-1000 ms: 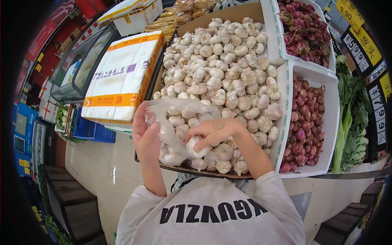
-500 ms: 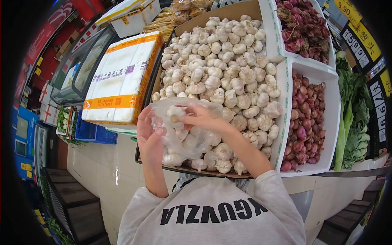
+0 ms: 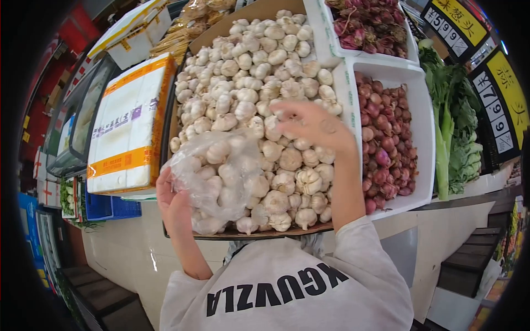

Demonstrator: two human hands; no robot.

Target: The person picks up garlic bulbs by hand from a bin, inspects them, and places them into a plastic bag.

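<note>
A clear plastic bag (image 3: 218,179) with several garlic bulbs inside rests at the near left of a large heap of garlic (image 3: 254,69). My left hand (image 3: 175,207) grips the bag's left edge, its fingers partly behind the plastic. Over the middle right of the heap, my right hand (image 3: 320,126) reaches in from the right. Its fingers are apart and point left, just above the bulbs, and I see nothing held in them. The garlic lies in a wide cardboard-lined box (image 3: 221,27).
To the right, white foam boxes hold small red onions (image 3: 386,143) and darker shallots (image 3: 367,27). Leafy greens (image 3: 458,121) and price signs (image 3: 491,105) lie beyond. A taped white foam box (image 3: 124,132) stands left, above a blue crate (image 3: 118,207).
My right hand has left the bag, where it held a garlic bulb, and moved right over the heap. That bulb is no longer in its fingers. The view has shifted right.
</note>
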